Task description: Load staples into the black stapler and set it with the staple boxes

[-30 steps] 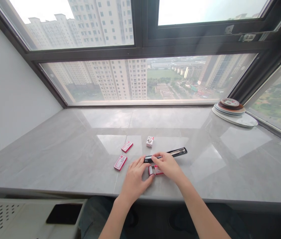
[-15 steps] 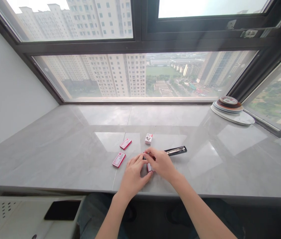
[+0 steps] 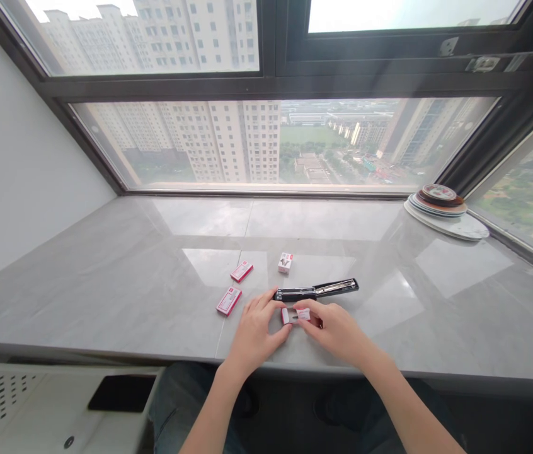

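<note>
A small red-and-white staple box lies in front of the stapler, drawn apart lengthwise with a dark bit showing between its two parts. My left hand grips its left end between thumb and fingers. On the right end, a white piece with pink print, my right hand pinches with thumb and forefinger. Just beyond both hands the black stapler lies opened out flat, its metal channel showing. My left fingertips are close to the stapler's left end; whether they touch it I cannot tell.
Two red-and-white boxes lie left of my hands. A small white box stands behind the stapler. Stacked plates or coasters sit at the far right corner by the window. The grey counter ends near my lap.
My right hand has left the stapler's left end and come right and nearer me, onto the staple box's right part. The stapler is now uncovered. My left hand stays at the box.
</note>
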`<action>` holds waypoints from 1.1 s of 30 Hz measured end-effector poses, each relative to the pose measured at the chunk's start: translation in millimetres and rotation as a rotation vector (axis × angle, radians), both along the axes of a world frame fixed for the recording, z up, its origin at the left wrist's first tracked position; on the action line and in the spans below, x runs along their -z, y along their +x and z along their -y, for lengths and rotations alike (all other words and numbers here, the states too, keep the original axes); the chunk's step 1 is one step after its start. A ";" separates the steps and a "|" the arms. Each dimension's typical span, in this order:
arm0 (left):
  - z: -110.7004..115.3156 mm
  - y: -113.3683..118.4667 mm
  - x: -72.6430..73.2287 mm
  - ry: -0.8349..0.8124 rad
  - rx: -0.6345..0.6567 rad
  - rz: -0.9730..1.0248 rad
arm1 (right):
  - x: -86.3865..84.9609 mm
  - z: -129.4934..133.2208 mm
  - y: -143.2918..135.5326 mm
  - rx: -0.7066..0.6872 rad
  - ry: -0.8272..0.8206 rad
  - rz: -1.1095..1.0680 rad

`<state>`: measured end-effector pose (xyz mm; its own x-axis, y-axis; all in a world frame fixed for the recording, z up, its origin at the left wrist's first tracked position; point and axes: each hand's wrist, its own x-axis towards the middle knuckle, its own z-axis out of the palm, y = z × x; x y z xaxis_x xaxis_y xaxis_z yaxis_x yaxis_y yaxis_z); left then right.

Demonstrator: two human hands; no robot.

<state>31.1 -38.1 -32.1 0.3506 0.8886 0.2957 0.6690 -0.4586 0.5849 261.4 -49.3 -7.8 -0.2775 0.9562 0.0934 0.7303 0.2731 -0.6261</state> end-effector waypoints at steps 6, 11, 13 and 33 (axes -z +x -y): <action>3.1 5.3 -0.2 0.011 -0.205 0.020 | 16.2 9.8 33.8 0.324 -0.057 0.068; 2.3 24.6 4.2 0.028 -0.177 -0.066 | 23.2 10.7 14.8 0.228 -0.050 0.117; 2.9 29.6 3.9 0.040 -0.180 -0.065 | 22.5 9.9 8.0 0.218 -0.047 0.096; 5.9 37.7 5.2 0.058 -0.210 -0.114 | -4.9 -58.1 76.0 0.070 -0.301 -0.596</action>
